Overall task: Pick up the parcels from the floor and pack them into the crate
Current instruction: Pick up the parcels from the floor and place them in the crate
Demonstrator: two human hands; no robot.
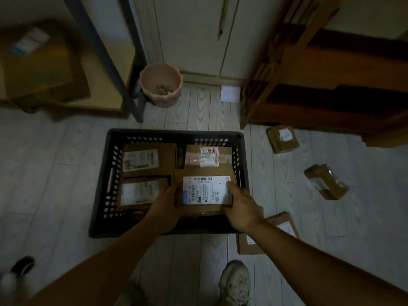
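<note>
Holding the labelled parcel (205, 191) from both sides, the person keeps it over the near-right corner of the crate (174, 134), label up. The left hand (167, 202) wraps the parcel's left edge. The right hand (241, 205) clasps its right edge, with the thumb lying on the white label. Whether the parcel already rests on the crate bottom cannot be told.

Progress, judged from the layout: packing is roughly half done.

Count inside the crate:
- far-left parcel (148, 160), label up
- near-left parcel (141, 192), label up
- far-right parcel (209, 157), taped, with a small label

These three fill three quarters of the crate. The held parcel would be the fourth, and it appears to suit the open near-right quarter.

Count on the floor (66, 173), all to the right of the crate:
- parcel by the shelf (283, 139), just beside the wooden shelf unit (331, 102)
- tilted parcel (326, 181), well apart from the crate
- flat parcel (248, 244), near the crate's near-right corner and partly hidden under the right forearm; whether it is one item or two cannot be told

At least three parcels are therefore left to collect, and a second layer will probably be needed.
</note>
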